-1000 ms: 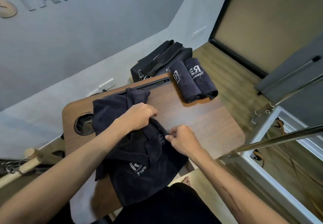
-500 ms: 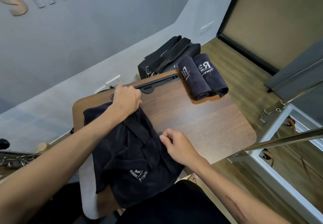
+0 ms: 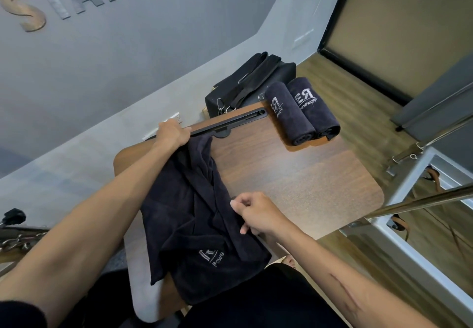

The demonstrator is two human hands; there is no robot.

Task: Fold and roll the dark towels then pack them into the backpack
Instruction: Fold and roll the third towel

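Note:
A dark towel (image 3: pixel 194 215) with a white logo lies crumpled across the left half of the small wooden table (image 3: pixel 294 181). My left hand (image 3: pixel 172 133) grips its far end by the table's back edge, stretching it away from me. My right hand (image 3: pixel 256 213) pinches the towel's right edge near the table's middle. Two rolled dark towels (image 3: pixel 302 112) lie side by side at the table's far right corner. The black backpack (image 3: pixel 245 84) sits just behind the table, its straps on top.
A black slot rail (image 3: pixel 230 122) runs along the table's back edge. A grey wall rises behind. At the right stand a metal frame (image 3: pixel 409 187) and a chrome bar (image 3: pixel 422 201). Wooden floor lies beyond the table.
My left hand has pulled the towel's far end away from me to the table's back edge, drawing the towel out lengthwise. My right hand stays on the near right edge.

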